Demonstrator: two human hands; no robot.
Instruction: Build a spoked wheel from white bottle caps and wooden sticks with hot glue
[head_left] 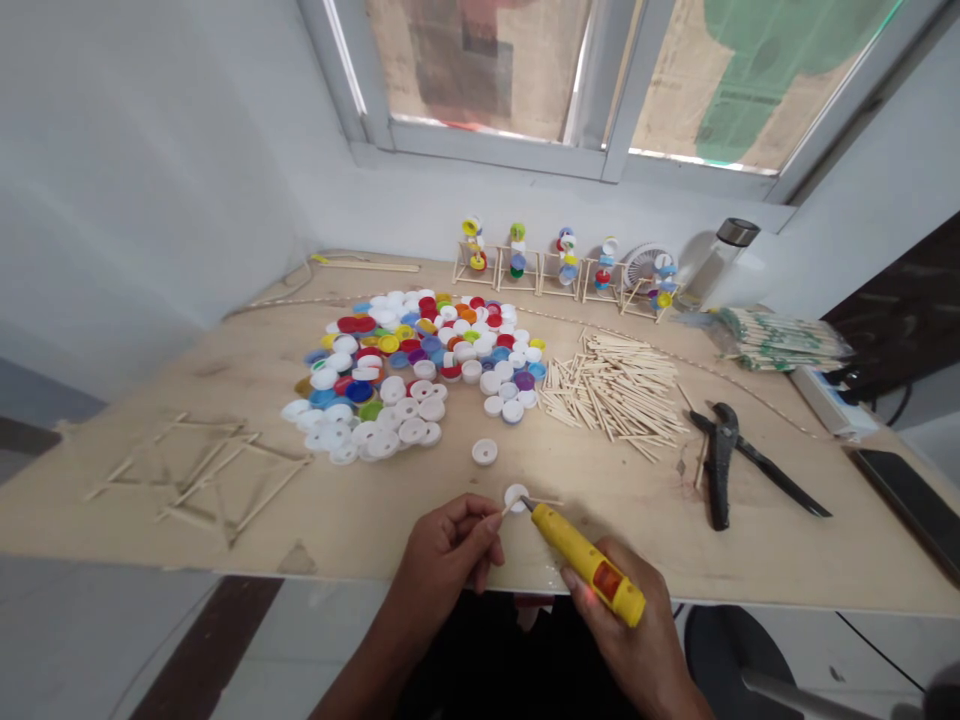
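Near the table's front edge, my left hand (457,545) pinches a thin wooden stick (511,507), its end at a small white bottle cap (514,494). My right hand (626,610) is wrapped round a yellow glue gun (574,540) with a reddish window. Its dark nozzle reaches the cap, and I cannot tell whether it touches. Another thin stick (547,501) lies at the cap's right side. Just behind sits a white cap (484,452) with a hole in it. Farther back spreads a heap of coloured and white bottle caps (405,345).
A pile of short wooden sticks (615,390) lies right of the caps. Black-handled pliers (721,460) and a phone (911,505) are farther right. Stick frames (217,470) rest at left. Several cap-and-stick models (517,258), a small fan (646,265) and a bottle (718,262) stand at the back.
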